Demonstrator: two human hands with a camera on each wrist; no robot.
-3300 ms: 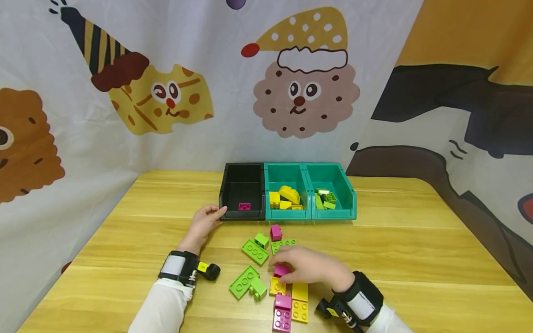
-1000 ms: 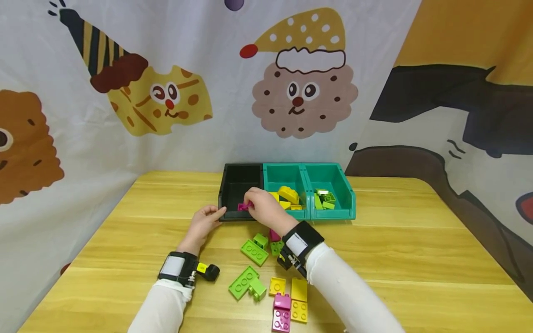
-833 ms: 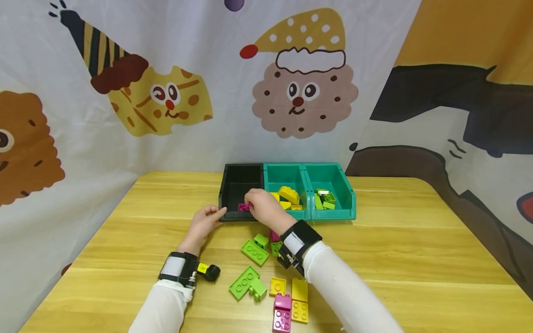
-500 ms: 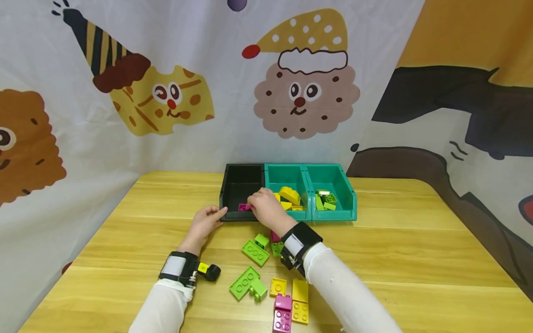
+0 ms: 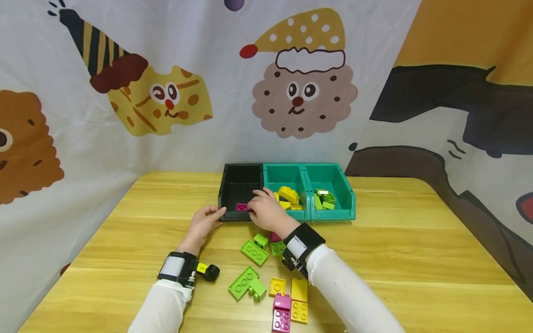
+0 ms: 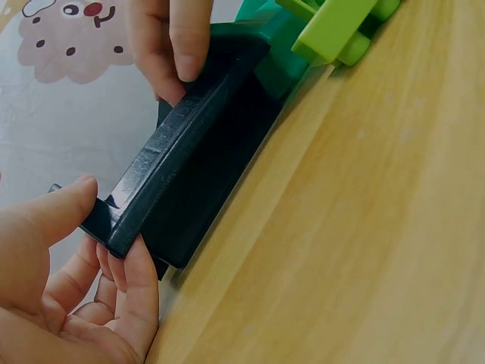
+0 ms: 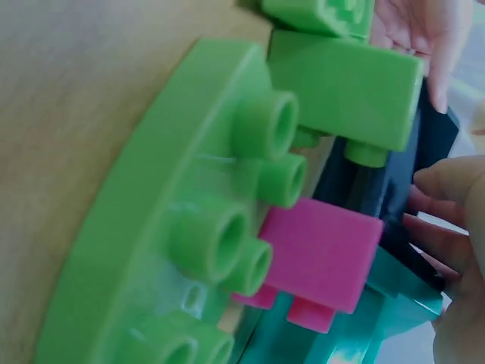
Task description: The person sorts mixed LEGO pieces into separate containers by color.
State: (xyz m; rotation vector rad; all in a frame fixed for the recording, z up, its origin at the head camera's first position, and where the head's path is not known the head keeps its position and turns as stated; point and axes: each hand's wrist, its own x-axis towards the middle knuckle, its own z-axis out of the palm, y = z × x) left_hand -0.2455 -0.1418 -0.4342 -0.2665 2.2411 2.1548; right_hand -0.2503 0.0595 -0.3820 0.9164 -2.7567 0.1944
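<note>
My left hand (image 5: 204,224) grips the front left corner of the black bin (image 5: 243,178), thumb on the rim and fingers curled beneath it, as the left wrist view (image 6: 114,220) shows. My right hand (image 5: 268,212) reaches over the bin's front edge at its right side, fingers spread and relaxed. Just left of its thumb, a magenta toy brick (image 5: 241,207) lies on the bin floor, partly covered by the hand. In the left wrist view, the right fingers (image 6: 189,45) dip behind the front rim, their tips hidden.
Two teal bins adjoin the black one: the middle bin (image 5: 284,172) holds yellow bricks (image 5: 289,194), the right bin (image 5: 326,173) green bricks (image 5: 328,205). Nearer on the table lie loose green bricks (image 5: 255,252), yellow bricks (image 5: 299,290) and magenta bricks (image 5: 281,319). A printed cloth hangs behind.
My right hand carried a magenta brick from the table pile into the black bin. Since half a second ago its fingers have loosened and spread. My left hand has kept its grip on the bin corner.
</note>
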